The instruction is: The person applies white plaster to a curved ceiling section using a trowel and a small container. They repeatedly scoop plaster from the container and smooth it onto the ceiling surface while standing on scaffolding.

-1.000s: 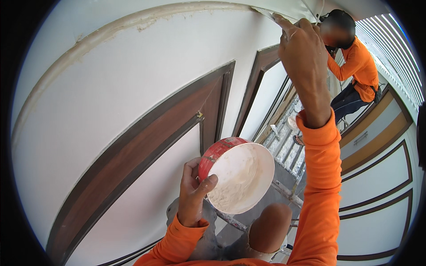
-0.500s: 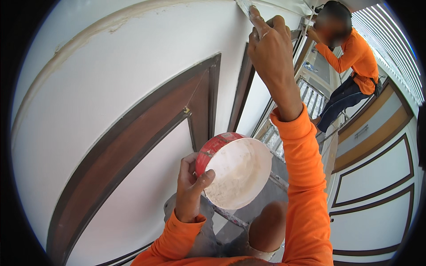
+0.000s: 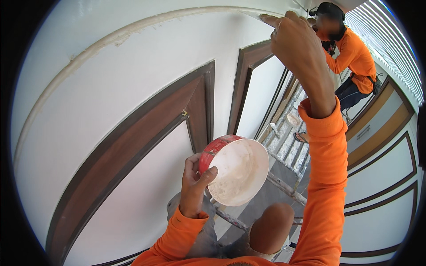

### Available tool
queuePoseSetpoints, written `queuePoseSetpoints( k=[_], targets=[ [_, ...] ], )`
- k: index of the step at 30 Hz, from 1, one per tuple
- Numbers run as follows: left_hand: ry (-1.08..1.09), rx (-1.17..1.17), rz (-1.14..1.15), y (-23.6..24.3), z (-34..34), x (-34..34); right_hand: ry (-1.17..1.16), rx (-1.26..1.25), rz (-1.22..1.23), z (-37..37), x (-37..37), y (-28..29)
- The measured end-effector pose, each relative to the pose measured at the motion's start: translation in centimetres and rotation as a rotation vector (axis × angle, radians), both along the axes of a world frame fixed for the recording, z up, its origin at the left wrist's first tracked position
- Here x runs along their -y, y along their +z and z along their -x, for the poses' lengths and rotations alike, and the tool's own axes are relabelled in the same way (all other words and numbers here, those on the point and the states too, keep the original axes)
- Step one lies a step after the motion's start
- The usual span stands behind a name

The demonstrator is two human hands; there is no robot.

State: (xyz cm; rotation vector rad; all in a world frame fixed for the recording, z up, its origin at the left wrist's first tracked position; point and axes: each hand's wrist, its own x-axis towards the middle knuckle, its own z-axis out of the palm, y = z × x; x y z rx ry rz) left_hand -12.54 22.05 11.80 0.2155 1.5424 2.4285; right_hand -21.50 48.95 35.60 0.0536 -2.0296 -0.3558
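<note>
Right hand [image 3: 295, 42] shifted left along the cream curved ceiling moulding [image 3: 133, 31] at frame top, fingers pinching a thin scraper blade [image 3: 257, 15]; left hand [image 3: 195, 186] still gripping red round plastic bowl of white filler [image 3: 235, 170], frame centre.

One red bowl [image 3: 235, 170], two brown door frames [image 3: 133, 150], and one co-worker [image 3: 350, 57] nearby.

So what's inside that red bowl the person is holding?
The red bowl, held by the left hand, is coated inside with white paste, thickest near the lower rim. The thumb covers a bit of the rim, and how deep the paste lies cannot be told.
</note>
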Motion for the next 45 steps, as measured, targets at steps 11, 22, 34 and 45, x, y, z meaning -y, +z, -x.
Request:
queuePoseSetpoints(
  k=[11, 22, 34, 45],
  targets=[
    [0.004, 0.011, -0.032, 0.2, 0.2, 1.0, 0.022, 0.028, -0.16, 2.1, 0.3, 2.2],
    [0.03, -0.002, -0.051, -0.1, 0.4, 1.7, -0.05, 0.198, -0.031, 0.7, -1.7, 4.1],
    [-0.007, 0.003, -0.091, 0.1, 0.5, 1.8, -0.284, 0.093, -0.221, 1.8, 1.2, 5.7],
    [-0.043, -0.01, -0.125, 0.5, 0.6, 3.1, -0.428, 0.198, -0.308, 3.3, 4.9, 8.1]
  ],
)
